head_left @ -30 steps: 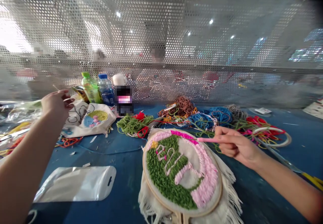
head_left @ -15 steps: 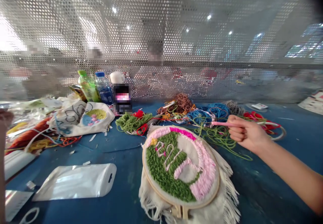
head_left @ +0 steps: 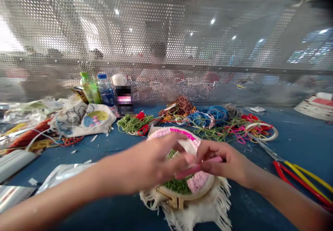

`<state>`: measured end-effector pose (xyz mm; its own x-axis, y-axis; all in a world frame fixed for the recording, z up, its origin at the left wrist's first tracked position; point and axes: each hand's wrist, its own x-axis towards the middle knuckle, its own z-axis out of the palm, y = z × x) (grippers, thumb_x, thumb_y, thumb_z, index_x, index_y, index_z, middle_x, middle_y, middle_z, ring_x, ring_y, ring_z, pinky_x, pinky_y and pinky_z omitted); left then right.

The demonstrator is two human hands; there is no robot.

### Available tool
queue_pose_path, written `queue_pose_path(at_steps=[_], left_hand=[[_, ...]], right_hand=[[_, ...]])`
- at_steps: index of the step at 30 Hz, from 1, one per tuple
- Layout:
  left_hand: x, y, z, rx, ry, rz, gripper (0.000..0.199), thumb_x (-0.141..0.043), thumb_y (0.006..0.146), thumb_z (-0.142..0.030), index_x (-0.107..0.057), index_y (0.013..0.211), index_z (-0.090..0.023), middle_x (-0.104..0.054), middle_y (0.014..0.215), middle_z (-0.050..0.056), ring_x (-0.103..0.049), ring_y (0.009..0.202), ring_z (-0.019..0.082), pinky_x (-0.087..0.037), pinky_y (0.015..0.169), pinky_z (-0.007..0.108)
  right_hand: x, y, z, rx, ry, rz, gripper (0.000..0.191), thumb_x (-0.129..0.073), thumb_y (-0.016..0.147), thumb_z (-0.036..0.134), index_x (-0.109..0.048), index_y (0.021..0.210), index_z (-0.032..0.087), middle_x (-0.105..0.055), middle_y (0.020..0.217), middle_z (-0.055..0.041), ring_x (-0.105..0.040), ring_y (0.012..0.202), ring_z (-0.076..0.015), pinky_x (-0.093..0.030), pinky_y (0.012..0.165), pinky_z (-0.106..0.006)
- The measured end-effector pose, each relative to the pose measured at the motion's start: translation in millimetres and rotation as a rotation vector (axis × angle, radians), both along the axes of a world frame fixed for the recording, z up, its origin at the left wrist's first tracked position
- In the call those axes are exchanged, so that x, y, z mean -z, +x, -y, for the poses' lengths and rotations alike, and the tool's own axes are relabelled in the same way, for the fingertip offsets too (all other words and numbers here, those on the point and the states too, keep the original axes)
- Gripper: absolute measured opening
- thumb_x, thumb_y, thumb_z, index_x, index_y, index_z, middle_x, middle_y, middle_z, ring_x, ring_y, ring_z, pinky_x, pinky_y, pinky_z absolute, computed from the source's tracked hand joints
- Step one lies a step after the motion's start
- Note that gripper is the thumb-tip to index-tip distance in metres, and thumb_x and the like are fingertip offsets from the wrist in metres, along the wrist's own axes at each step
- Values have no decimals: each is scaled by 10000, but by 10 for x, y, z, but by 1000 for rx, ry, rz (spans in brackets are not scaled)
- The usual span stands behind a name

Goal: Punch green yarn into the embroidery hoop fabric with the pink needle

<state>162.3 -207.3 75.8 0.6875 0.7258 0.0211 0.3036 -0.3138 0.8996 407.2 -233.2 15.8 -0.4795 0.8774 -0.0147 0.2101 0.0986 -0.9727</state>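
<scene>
My right hand (head_left: 223,161) is closed on a slim pink tool (head_left: 189,171), above the right part of an embroidery hoop (head_left: 177,200). My left hand (head_left: 158,161) reaches over the hoop from the left, its fingers by the tool and blurred; whether they grip anything is unclear. Both hands cover much of the stitched design. Green stitching (head_left: 179,186) and pale pink stitching (head_left: 199,181) show below them. White fringed cloth (head_left: 197,215) spreads out under the hoop.
Yarn heaps (head_left: 218,114) lie behind the hoop. Scissors with red and yellow handles (head_left: 293,172) are at the right, near a white ring (head_left: 273,134). Bottles (head_left: 106,90) stand at the back left by a perforated screen (head_left: 130,50). A plastic pouch (head_left: 62,172) lies left.
My left hand has come in from the left edge over the hoop. My right hand has moved left and nearer with the pink tool. The scissors now show at the right.
</scene>
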Motion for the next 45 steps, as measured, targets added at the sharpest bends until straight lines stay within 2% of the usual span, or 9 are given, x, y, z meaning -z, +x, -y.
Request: queue_pose_path(at_steps=[5, 10, 16, 22, 32, 38, 40, 43, 45], left_hand=[[266, 183, 330, 254, -19, -299, 315, -369, 979, -503, -509, 916, -229, -632, 806, 26, -533, 646, 154, -376, 577, 287], [358, 32, 224, 169, -218, -161, 346, -354, 989, -500, -467, 830, -214, -501, 724, -24, -421, 637, 127, -351, 588, 265], [744, -46, -25, 13, -428, 103, 336, -442, 946, -519, -490, 876, -194, -377, 601, -78, -257, 472, 79, -190, 439, 231], [780, -174, -261, -73, -445, 103, 337, -382, 964, -484, -502, 861, -186, -299, 530, -97, -157, 438, 79, -122, 397, 221], [768, -316, -362, -131, -394, 106, 322, -373, 977, -434, -521, 840, -183, -342, 491, -90, -202, 408, 78, -185, 390, 207], [792, -273, -348, -177, -370, 110, 301, -326, 981, -399, -509, 881, -182, -336, 503, -93, -192, 416, 82, -175, 390, 212], [803, -235, -310, -178, -361, 109, 279, -343, 977, -408, -497, 912, -185, -345, 534, -93, -201, 437, 83, -173, 399, 211], [809, -175, -190, -159, -356, 98, 264, -422, 956, -436, -471, 861, -194, -358, 573, -87, -238, 474, 82, -193, 420, 207], [784, -145, -61, -108, -342, 52, 269, -466, 944, -444, -484, 847, -194, -426, 618, -63, -316, 512, 89, -255, 449, 209]], right_hand=[[-158, 67, 112, -76, 50, 80, 287, -678, 837, 482, -622, 887, 204, -482, 691, 13, -396, 605, -110, -293, 540, -238], [-282, 374, -92, -39, 47, 42, 340, -664, 824, 540, -629, 894, 209, -406, 583, 39, -296, 505, -92, -209, 471, -245], [-418, 609, -513, 185, 147, 18, 295, -734, 751, 467, -623, 871, 222, -404, 573, 47, -264, 453, -74, -171, 449, -258], [-293, 582, -666, 295, 248, 319, 300, -658, 811, 474, -630, 947, 207, -518, 632, 16, -350, 476, -88, -225, 449, -240], [-66, 710, -875, 475, 591, 462, 212, -531, 902, 373, -622, 965, 192, -596, 719, -29, -548, 653, -179, -410, 616, -296], [160, 664, -958, 728, 1022, 825, 195, -504, 856, 243, -680, 832, 163, -614, 902, -118, -551, 890, -274, -415, 818, -404], [195, 457, -829, 554, 820, 710, 227, -491, 888, 275, -679, 828, 163, -610, 804, -81, -547, 784, -227, -418, 739, -354], [271, 34, -516, 1, 212, 445, 370, -480, 934, 458, -699, 880, 165, -548, 662, -18, -451, 579, -141, -340, 536, -267], [347, -217, -314, -170, -53, 246, 463, -475, 925, 565, -677, 1017, 158, -471, 624, 15, -390, 536, -111, -307, 491, -238]])
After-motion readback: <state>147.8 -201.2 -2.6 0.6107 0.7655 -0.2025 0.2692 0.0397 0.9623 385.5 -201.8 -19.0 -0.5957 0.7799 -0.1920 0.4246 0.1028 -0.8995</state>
